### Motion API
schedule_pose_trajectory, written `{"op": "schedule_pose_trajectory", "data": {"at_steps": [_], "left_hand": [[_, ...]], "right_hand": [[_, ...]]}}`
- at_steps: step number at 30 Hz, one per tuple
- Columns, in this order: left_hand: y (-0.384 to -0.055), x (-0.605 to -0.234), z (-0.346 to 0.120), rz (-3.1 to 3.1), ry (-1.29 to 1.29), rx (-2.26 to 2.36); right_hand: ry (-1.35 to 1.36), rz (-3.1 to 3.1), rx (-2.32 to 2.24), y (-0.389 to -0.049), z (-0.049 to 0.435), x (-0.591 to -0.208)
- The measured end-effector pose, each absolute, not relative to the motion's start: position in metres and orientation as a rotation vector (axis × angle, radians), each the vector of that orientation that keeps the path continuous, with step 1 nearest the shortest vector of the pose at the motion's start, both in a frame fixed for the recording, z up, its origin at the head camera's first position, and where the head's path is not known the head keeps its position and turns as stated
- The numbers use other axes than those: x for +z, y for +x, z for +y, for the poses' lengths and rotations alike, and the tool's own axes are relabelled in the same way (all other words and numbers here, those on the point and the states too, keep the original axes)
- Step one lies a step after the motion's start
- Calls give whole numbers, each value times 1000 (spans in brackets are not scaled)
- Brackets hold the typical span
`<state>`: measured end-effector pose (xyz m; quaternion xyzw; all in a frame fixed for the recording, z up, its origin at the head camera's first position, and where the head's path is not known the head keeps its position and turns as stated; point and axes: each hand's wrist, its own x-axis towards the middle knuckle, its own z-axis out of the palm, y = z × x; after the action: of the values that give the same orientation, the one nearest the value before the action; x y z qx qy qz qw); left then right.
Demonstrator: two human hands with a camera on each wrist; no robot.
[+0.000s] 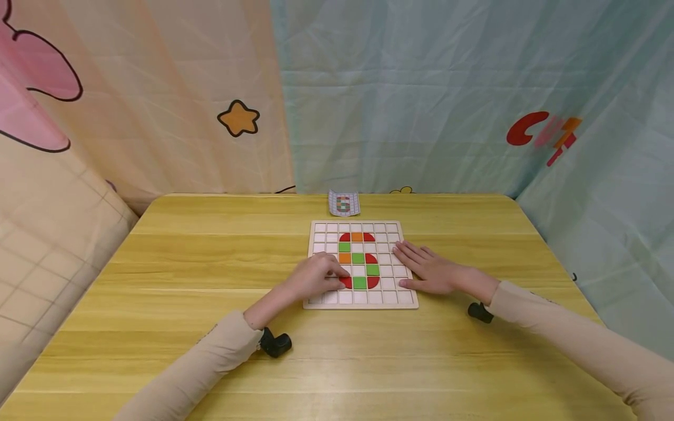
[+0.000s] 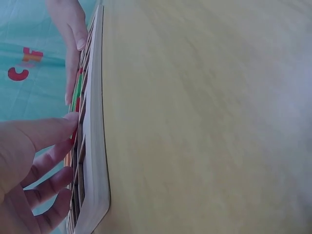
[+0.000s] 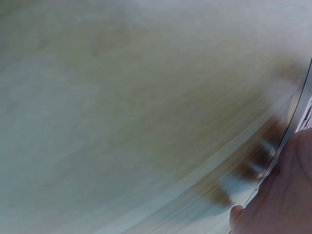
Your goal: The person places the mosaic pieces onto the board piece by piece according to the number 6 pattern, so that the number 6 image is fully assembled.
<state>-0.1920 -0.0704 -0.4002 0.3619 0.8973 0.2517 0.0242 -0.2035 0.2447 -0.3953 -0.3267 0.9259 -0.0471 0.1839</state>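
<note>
A square wooden grid board (image 1: 387, 297) lies on the table, with red, orange and green tiles set in several of its cells. They make an S-like shape with rounded red corners. My left hand (image 1: 315, 277) reaches over the board's left side and pinches a red quarter-round tile (image 1: 346, 283) at the shape's lower left corner. In the left wrist view, thumb and index finger of the left hand (image 2: 36, 161) meet at that tile, low over the grid. Flat on the board's right edge rests my right hand (image 1: 429, 272), fingers straight and thumb spread.
Behind the board lies a small creased paper card (image 1: 344, 204) printed with a similar coloured grid pattern. The wooden table (image 1: 210, 251) reaches back to patterned curtains (image 1: 421, 93). A black wrist device (image 1: 275, 342) hangs under the left forearm, another (image 1: 480, 312) under the right.
</note>
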Motion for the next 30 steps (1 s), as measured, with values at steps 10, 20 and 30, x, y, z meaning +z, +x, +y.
{"op": "schedule_pose_trajectory", "data": {"at_steps": [10, 20, 30], "left_hand": [[-190, -398, -68, 2798, 1063, 755], [-190, -398, -68, 2813, 1060, 721], [-190, -397, -67, 2795, 1062, 703]], "right_hand": [[-909, 2609, -114, -204, 244, -396], [-939, 2622, -125, -203, 244, -395], [-931, 2614, -125, -203, 244, -395]]}}
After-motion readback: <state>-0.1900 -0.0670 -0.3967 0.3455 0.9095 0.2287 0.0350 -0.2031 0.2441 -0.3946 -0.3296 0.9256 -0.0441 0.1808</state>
